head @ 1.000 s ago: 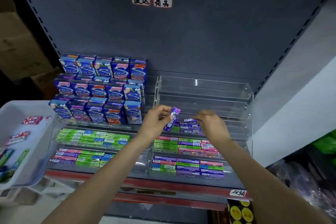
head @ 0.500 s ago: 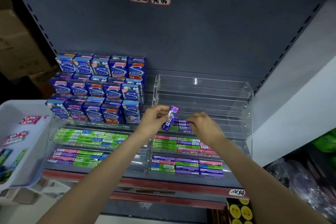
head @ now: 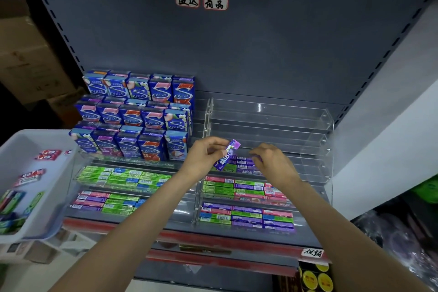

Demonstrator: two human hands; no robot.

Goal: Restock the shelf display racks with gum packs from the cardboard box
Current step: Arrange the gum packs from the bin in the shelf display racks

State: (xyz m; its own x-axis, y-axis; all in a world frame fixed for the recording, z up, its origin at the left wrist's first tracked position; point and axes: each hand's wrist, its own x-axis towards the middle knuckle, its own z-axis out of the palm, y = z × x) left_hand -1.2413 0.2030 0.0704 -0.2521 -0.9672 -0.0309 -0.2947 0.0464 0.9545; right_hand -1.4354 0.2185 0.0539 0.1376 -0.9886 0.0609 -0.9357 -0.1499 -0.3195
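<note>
Purple gum pack (head: 227, 154) pinched in left hand (head: 203, 157) above the acrylic rack (head: 328, 125)

Your left hand (head: 205, 157) pinches a purple gum pack (head: 226, 154) in glossy printed wrapper. Under your right hand (head: 272, 163), the rack (head: 272, 114) is clear, shiny acrylic. Left of both hands sits a smooth white plastic bin (head: 28, 144); behind, matt grey shelf backing (head: 260, 50).
</note>
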